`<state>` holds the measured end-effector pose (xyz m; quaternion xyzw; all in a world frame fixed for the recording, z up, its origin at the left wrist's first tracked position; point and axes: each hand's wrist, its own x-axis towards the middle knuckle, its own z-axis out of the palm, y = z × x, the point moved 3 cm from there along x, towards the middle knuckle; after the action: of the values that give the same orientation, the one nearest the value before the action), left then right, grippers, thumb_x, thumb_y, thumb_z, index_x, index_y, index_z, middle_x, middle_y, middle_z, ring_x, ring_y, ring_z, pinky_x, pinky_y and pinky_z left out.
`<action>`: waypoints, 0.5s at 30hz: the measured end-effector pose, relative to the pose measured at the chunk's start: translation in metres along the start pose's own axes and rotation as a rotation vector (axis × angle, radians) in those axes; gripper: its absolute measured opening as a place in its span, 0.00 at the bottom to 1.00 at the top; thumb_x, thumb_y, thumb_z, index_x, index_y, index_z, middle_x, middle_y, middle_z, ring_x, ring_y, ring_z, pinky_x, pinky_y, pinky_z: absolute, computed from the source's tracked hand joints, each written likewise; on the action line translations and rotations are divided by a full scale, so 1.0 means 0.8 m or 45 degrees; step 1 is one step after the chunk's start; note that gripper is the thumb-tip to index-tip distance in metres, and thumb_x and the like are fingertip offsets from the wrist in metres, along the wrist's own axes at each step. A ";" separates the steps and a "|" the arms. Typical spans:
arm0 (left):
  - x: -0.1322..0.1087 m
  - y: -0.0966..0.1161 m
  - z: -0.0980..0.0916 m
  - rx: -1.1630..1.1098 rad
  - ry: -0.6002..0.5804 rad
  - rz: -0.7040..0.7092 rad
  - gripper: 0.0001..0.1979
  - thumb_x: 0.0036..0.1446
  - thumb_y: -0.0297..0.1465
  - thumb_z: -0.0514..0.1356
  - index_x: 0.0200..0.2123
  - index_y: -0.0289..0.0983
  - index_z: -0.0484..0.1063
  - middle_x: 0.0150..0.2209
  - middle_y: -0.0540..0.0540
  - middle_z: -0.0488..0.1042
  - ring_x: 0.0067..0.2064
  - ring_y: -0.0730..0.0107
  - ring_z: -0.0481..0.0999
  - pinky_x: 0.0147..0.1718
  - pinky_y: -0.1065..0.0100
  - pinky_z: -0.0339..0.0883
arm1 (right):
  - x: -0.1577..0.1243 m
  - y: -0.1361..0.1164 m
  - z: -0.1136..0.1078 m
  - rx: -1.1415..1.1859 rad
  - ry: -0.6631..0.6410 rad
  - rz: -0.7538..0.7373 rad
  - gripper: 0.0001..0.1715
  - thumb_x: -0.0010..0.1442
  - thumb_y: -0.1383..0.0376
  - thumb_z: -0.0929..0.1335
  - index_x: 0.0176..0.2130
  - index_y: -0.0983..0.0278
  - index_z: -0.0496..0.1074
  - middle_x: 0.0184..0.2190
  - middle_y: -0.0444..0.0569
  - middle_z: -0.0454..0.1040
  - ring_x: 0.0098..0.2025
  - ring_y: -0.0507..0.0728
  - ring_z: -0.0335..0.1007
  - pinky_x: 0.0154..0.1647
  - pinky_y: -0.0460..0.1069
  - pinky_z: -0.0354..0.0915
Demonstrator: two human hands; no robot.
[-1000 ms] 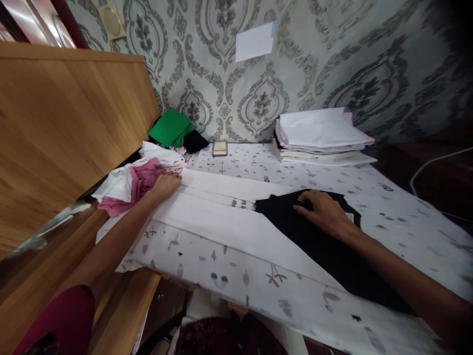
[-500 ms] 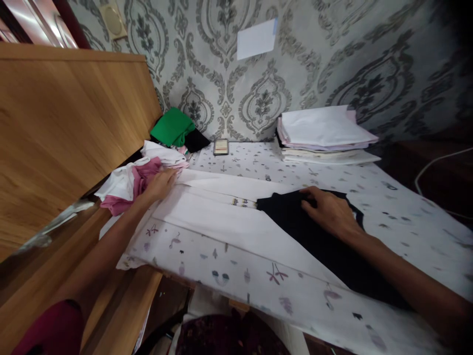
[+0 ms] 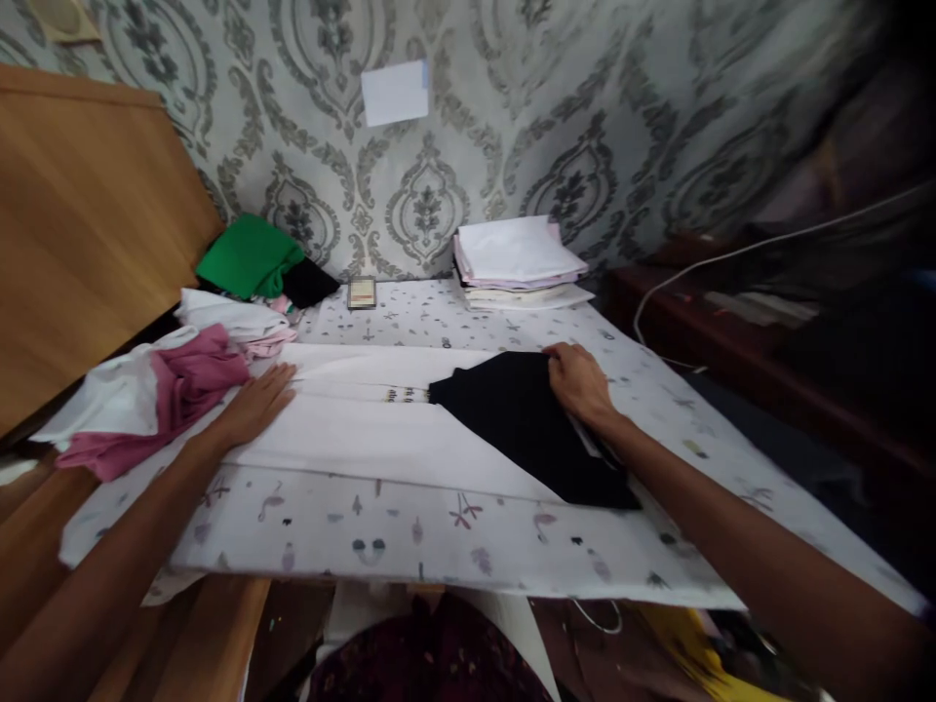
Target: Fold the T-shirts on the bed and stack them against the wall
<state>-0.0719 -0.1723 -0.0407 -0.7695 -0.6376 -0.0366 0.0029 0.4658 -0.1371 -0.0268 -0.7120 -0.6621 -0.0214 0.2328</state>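
Lying flat across the middle of the desk [image 3: 409, 531] is a long white garment [image 3: 351, 434], folded into a narrow band. A black cloth [image 3: 512, 409] overlaps its right end and runs towards the near right edge. Both look like thin, light, limp fabric. They would sag and crease the moment they are lifted, and would slide easily over the patterned cover beneath. Fabric like this is best taken at edges and corners, with a flat palm holding down whatever must not shift.

The left hand [image 3: 255, 402] lies open, palm down and fingers spread, on the left end of the white garment, just beside a crumpled pink cloth [image 3: 190, 385]. It grips nothing. That forearm reaches in low from the near left.

The right hand [image 3: 577, 382] sits at the far right corner of the black cloth with its fingers curled over the edge. It seems to be pinching the fabric, with the wrist low and the arm stretched in from the near right.

Against the far wall are a stack of folded cloths [image 3: 516, 258] and a green cloth [image 3: 249, 255].
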 end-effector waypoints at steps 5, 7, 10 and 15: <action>0.003 -0.005 0.007 0.020 0.041 0.016 0.33 0.68 0.45 0.39 0.69 0.36 0.57 0.71 0.39 0.55 0.72 0.53 0.52 0.66 0.47 0.53 | -0.001 0.029 -0.019 0.032 -0.190 0.301 0.19 0.64 0.56 0.62 0.39 0.63 0.77 0.40 0.56 0.79 0.43 0.64 0.73 0.37 0.53 0.64; 0.006 -0.007 0.008 0.034 0.061 0.054 0.32 0.68 0.44 0.40 0.68 0.37 0.61 0.71 0.40 0.56 0.72 0.52 0.53 0.65 0.48 0.55 | -0.001 0.029 -0.021 0.053 -0.218 0.301 0.20 0.63 0.51 0.64 0.38 0.63 0.77 0.38 0.54 0.79 0.42 0.63 0.74 0.36 0.52 0.63; 0.008 -0.006 0.006 0.054 0.072 0.077 0.30 0.69 0.44 0.40 0.67 0.40 0.63 0.71 0.42 0.57 0.72 0.54 0.54 0.65 0.50 0.56 | 0.001 0.024 -0.017 0.048 -0.186 0.225 0.17 0.60 0.52 0.67 0.39 0.62 0.76 0.41 0.52 0.79 0.43 0.62 0.74 0.37 0.51 0.63; 0.004 0.001 -0.001 0.054 0.005 0.046 0.32 0.69 0.47 0.38 0.68 0.41 0.62 0.71 0.43 0.55 0.72 0.53 0.52 0.66 0.49 0.54 | 0.007 0.032 -0.007 0.064 -0.201 0.218 0.13 0.59 0.58 0.67 0.40 0.61 0.76 0.42 0.55 0.80 0.45 0.65 0.75 0.39 0.53 0.65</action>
<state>-0.0705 -0.1692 -0.0400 -0.7805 -0.6243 -0.0245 0.0213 0.4921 -0.1342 -0.0275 -0.7593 -0.6155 0.0712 0.1988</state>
